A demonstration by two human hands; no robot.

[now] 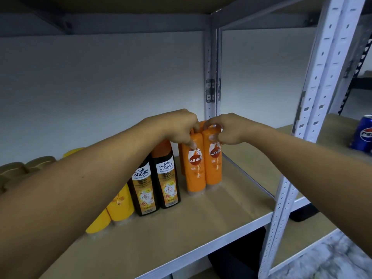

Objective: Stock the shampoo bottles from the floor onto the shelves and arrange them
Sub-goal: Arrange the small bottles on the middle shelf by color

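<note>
Two orange shampoo bottles stand upright and touching side by side on the brown shelf [201,224], near its back right corner, their labels facing the person. The left hand [177,125] reaches in from the lower left, and its grip is closed over the top of the left orange bottle [196,170], fingers curled behind the cap and thumb on the front. The right hand [231,127] comes from the right, its grip likewise closed round the top of the right orange bottle [214,166], thumb pressed on its front. More orange bottles [182,158] stand just behind this pair, mostly hidden. To the left, two dark bottles [168,178] stand together near the orange ones. Beyond them are yellow bottles [120,204], partly covered by the left forearm, then a cluster of gold caps [26,166]. A grey perforated post [302,137] rises at the right, and a blue drink can [363,133] sits on the neighbouring shelf past it.
</note>
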